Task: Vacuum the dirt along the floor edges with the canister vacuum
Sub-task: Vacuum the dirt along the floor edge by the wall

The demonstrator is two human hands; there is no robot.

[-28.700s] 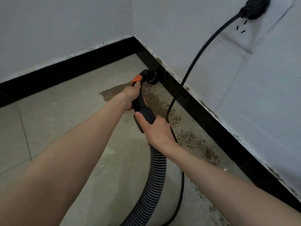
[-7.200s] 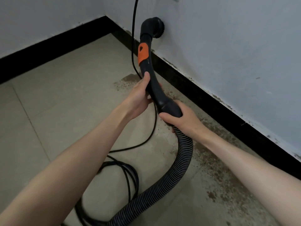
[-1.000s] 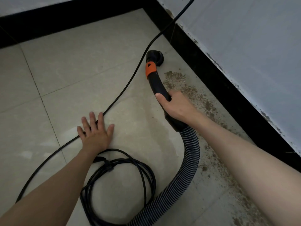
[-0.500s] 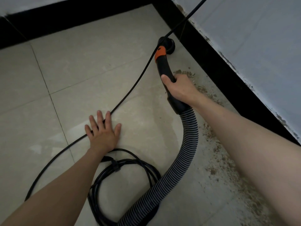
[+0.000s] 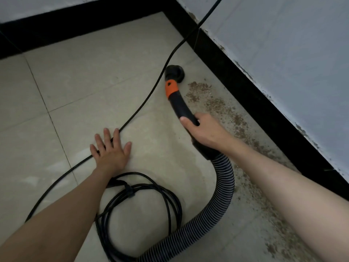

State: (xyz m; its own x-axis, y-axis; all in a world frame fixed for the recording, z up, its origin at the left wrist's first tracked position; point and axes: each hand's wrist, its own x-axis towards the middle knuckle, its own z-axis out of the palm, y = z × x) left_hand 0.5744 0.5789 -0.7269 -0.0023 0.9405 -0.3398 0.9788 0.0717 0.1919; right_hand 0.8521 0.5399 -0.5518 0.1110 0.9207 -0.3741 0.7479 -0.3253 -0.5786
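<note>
The right hand is gripping the black curved handle of the vacuum, fingers wrapped round it just below its orange collar, while the round nozzle is sitting on the tiled floor near the black baseboard. A band of brown dirt is lying along that baseboard, starting just beside the nozzle and running under the right forearm, with the ribbed hose curving away from the baseboard. The left hand is resting flat with fingers spread, released, on the floor well apart from the baseboard, lying over the black power cord, whose coiled part is lying beneath the left forearm.
</note>
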